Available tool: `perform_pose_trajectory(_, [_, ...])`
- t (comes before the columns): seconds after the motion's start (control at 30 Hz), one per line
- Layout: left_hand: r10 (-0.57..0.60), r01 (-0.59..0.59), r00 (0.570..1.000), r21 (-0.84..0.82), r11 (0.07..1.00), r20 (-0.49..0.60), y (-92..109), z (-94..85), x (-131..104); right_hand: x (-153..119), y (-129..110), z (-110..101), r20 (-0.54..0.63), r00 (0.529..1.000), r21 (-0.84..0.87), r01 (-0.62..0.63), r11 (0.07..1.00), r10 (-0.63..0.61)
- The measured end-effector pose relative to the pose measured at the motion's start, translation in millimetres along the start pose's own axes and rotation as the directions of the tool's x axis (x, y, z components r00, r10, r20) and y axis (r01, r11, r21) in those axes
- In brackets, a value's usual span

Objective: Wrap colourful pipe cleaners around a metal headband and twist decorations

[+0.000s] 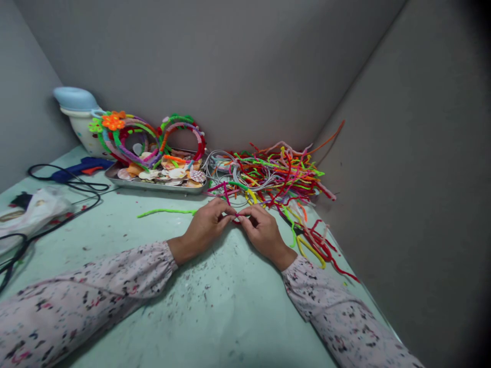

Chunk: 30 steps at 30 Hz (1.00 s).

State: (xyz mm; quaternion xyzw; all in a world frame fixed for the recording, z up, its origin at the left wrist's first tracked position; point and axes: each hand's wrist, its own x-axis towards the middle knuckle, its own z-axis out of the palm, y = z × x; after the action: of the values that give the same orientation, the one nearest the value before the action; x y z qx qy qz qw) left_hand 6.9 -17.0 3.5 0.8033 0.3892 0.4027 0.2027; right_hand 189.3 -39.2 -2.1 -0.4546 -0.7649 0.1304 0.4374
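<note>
Near the middle of the pale green table (230,306), my left hand (207,223) and my right hand (263,230) meet with their fingertips almost touching. Both pinch a dark pink pipe cleaner (226,194); part of it sticks up behind the fingers and a bit curves below them. A bright green pipe cleaner (164,210) lies on the table left of my left hand. Just behind my hands is a large pile of mixed-colour pipe cleaners (284,171), with loops of grey wire (245,176) at its left part.
A metal tray (164,189) holds shells and colourful wrapped rings (184,125). Behind it stands a white container with a blue lid (76,99). Black cable (86,191) and a plastic bag (42,207) lie at left. Red and yellow pieces (322,248) spread along the right edge.
</note>
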Motion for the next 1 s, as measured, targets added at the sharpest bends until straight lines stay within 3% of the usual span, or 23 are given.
perform_pose_trajectory(0.5, [-0.004, -0.008, 0.993, 0.101, 0.995, 0.118, -4.0, 2.2, -1.1, -1.5, 6.0, 2.8, 0.025, 0.999, -0.008, 0.041, 0.999, -0.041])
perform_pose_trajectory(0.77, [0.023, -0.026, 0.999, 0.063, 0.998, 0.036, -2.5, 2.1, -1.2, -0.1, 4.4, 1.6, 0.002, 0.999, -0.011, 0.042, 0.999, -0.042])
perform_pose_trajectory(1.0, [0.027, -0.034, 0.998, 0.117, 0.993, 0.062, -1.6, 1.4, -2.3, -0.4, 4.5, 2.2, -0.001, 0.999, -0.019, 0.055, 0.998, -0.055])
